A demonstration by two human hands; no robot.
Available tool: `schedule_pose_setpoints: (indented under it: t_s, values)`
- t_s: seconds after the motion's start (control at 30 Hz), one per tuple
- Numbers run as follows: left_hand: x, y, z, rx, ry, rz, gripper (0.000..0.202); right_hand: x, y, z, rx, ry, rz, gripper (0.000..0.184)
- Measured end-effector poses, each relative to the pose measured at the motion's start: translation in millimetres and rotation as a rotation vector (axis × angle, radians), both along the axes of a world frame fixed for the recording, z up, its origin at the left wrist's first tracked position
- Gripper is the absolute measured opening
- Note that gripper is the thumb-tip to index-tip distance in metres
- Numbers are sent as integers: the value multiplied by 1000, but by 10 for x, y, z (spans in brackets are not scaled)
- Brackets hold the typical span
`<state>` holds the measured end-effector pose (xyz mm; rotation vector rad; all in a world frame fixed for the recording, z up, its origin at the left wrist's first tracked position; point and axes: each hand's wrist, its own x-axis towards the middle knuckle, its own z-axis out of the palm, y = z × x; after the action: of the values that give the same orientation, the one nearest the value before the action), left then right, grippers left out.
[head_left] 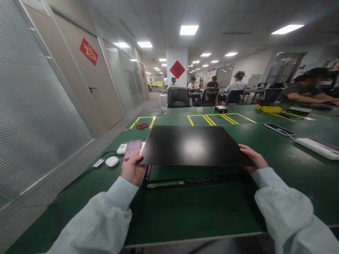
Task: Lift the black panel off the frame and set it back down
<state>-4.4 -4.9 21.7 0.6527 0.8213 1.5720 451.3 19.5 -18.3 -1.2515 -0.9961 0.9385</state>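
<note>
Black panel (190, 146) is held between your two hands, raised above the counter (190, 215) and tilted so its glossy face shows to you, a ceiling light reflected in the middle. Your left hand (133, 170) grasps the near left corner, partly closed, with the thumb on the top face and the other fingers curled under the edge. Your right hand (253, 158) grasps the right edge close to the near corner, also partly closed; its upper digit lies along the rim, and the panel hides part of the others, so you cannot tell exactly how they sit underneath.

Below the panel, on the counter, is a dark frame (212, 180), partly covered from view, with a green circuit board (165, 184) along its near side. The panel is apart from this near side; whether its far edge touches anything is hidden.

Just beyond your left hand is a pink phone (132, 150), partly hidden by your fingers, with a rounded white case (112, 161) beside it. Red scissors (142, 126) lie farther back. Well to the right of your right hand are a dark phone (280, 129) and a white device (319, 147).
</note>
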Motion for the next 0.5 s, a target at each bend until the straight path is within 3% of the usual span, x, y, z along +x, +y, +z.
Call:
schedule_pose_setpoints:
  t_s: [0.1,0.23,0.5]
  values:
    - [27,-2,-20,9,5,-42,55,-62,-108,85,-50,21,42,24]
    - [75,16,-77,18,64,-30,47,-73,-133,104,-159,105,-6,16]
    - [10,49,-287,-28,452,-41,67,78,-11,25,27,-93,-75,18]
